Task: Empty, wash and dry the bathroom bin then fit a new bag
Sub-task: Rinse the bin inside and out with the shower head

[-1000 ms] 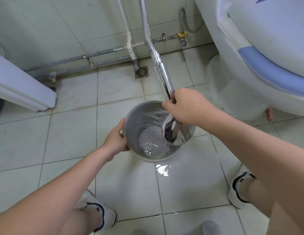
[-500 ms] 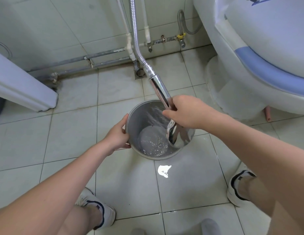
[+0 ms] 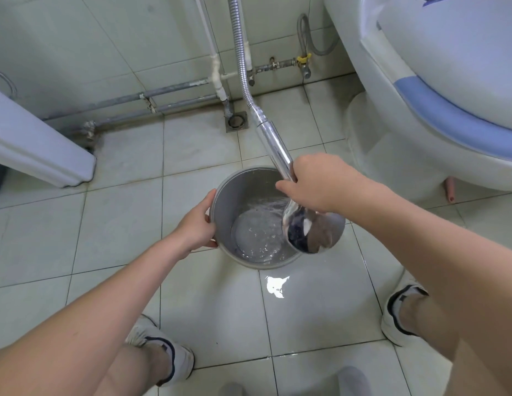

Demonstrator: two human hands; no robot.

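The left hand (image 3: 196, 224) is gripping the near-left rim of the round grey plastic bin (image 3: 224, 208), thumb curled over the edge, keeping it upright on the pale tiled floor (image 3: 120, 224) between both hands. The right hand (image 3: 320, 184) is wrapping its fingers round the chrome shower head (image 3: 309, 232), which is spraying water (image 3: 257, 238) into the bin. Beyond the right hand, its ribbed metal hose (image 3: 241, 52) is rising along the wall.

Bin (image 3: 223, 207) mouth half blocked by shower head (image 3: 312, 232) and right hand (image 3: 317, 181); left hand (image 3: 196, 224) covers its left rim. Toilet (image 3: 420, 115) crowds the right; open floor (image 3: 120, 218) lies left and front.
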